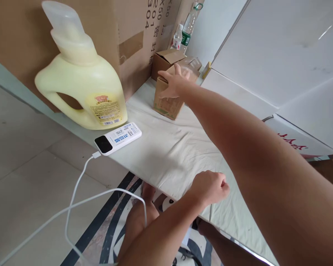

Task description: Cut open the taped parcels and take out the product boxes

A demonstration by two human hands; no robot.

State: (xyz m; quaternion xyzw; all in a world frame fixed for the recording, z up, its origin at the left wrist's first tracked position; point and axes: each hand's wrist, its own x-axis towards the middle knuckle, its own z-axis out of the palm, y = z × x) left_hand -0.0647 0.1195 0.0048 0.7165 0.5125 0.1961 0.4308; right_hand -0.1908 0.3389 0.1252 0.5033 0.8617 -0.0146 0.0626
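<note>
My right hand reaches across to a small brown cardboard box near the back of the cloth-covered surface. Its fingers spread over the box's top and near side and grip it. Closer to me, my left hand is closed in a fist at the front edge of the surface, and nothing shows in it. Behind the gripped box stands another brown cardboard box, partly hidden by it.
A large pale-yellow jug with a clear cap stands at the left. Before it lies a white power bank with a white cable hanging down. Plastic bottles stand at the back, beside a large carton.
</note>
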